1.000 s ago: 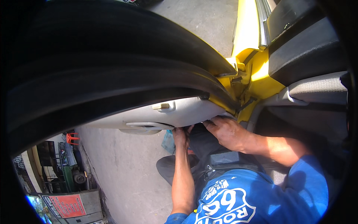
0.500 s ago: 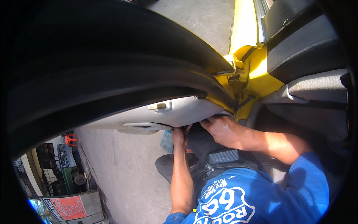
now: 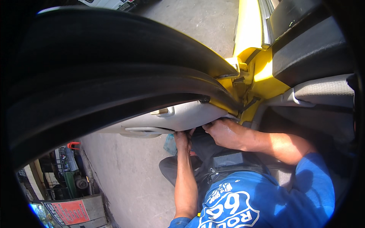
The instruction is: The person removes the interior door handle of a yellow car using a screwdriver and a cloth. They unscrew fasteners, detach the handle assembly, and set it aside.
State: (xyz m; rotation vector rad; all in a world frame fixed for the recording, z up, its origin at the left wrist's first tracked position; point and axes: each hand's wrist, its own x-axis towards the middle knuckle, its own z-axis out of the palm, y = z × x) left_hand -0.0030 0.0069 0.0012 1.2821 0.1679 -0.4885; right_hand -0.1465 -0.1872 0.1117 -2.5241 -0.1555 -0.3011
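The open yellow car door carries a pale grey inner panel (image 3: 182, 117) with a handle recess and a small tan inner door handle (image 3: 159, 111). My left hand (image 3: 183, 140) reaches up to the panel's lower edge, its fingertips hidden behind that edge. Closer to the hinge side, my right hand (image 3: 225, 133) is bent with fingers curled against the same edge. Whatever the right fingers grip is out of sight under the panel. A dark window frame (image 3: 114, 76) arches over the panel and covers much of the left side.
Yellow hinges and body pillar (image 3: 262, 78) stand right of the door, beside a grey seat or trim piece (image 3: 323, 89). A translucent bluish object (image 3: 170, 144) lies past my left hand. Concrete floor (image 3: 121, 167) spreads left, toward a green vehicle (image 3: 70, 182) and a signboard (image 3: 70, 212).
The view has shifted slightly, so the dark window frame covers more of the panel and a white vehicle shows at the top. Both hands stay at the panel's lower edge, almost unmoved.
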